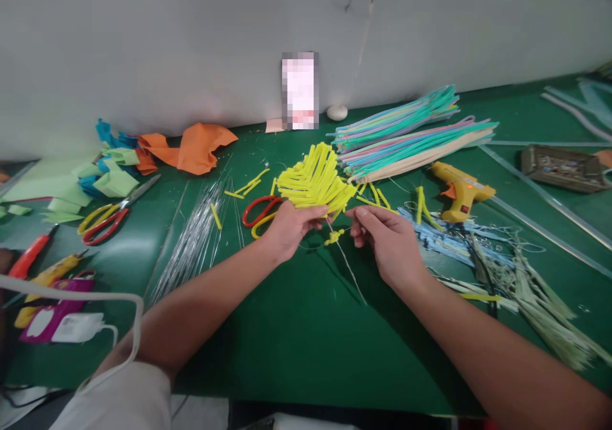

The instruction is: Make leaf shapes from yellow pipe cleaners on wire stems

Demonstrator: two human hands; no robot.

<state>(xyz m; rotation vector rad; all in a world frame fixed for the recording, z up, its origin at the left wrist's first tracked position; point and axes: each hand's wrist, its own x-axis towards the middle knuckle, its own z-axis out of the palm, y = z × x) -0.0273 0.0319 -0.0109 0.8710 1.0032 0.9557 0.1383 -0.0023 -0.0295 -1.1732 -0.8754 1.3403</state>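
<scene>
My left hand (289, 229) is closed in a pinch, and a pale twisted wire (351, 267) runs down from its fingertips toward the table. Facing it, my right hand (389, 239) pinches the end of a thin wire (347, 229). Between the two hands, a small knotted yellow chenille piece (334, 237) sits on that thin wire. Just beyond my fingers lies a heap of short yellow chenille stems (315, 178), many side by side. Red and yellow scissor handles (261, 213) show beside my left hand; the blades are hidden.
Bundled coloured chenille stems (411, 143) and a yellow glue gun (461, 191) lie at right, near blue and green tassels (478, 245). Leftward are loose metal wires (196, 239), open scissors (115, 213), orange paper (201, 148) and a white cable (95, 295). A phone (300, 92) leans on the wall.
</scene>
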